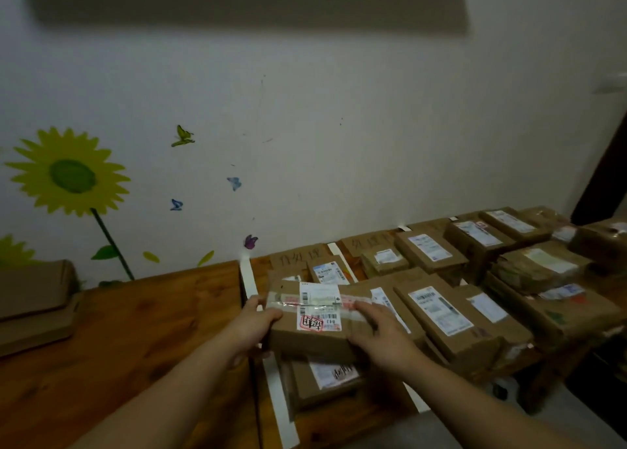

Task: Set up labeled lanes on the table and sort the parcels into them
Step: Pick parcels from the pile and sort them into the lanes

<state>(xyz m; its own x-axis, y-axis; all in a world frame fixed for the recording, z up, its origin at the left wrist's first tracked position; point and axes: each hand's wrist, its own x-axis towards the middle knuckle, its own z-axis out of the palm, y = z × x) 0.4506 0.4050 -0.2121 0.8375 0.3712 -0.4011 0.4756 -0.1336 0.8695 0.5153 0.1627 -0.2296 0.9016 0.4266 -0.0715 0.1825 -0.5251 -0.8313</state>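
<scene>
Both grips are holding the parcel (319,338). The left hand (259,316) is wrapping its left end, and the right hand (383,335) is clamping its right top edge. The taped cardboard is looking stiff and probably light, so holding it by the ends should be secure. It is sitting atop the stacked parcels (334,374) beside the white strip (247,279) on the worktop (152,313).

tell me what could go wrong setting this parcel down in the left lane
1. The parcel is held above a lower parcel; stacked off-centre, it might slide onto the white tape strip and blur the lane edge.
2. The left grip holds only its end and the right grip lies on top, so it could tip.
3. Pushed too far back, it may cover the cardboard lane label.
</scene>
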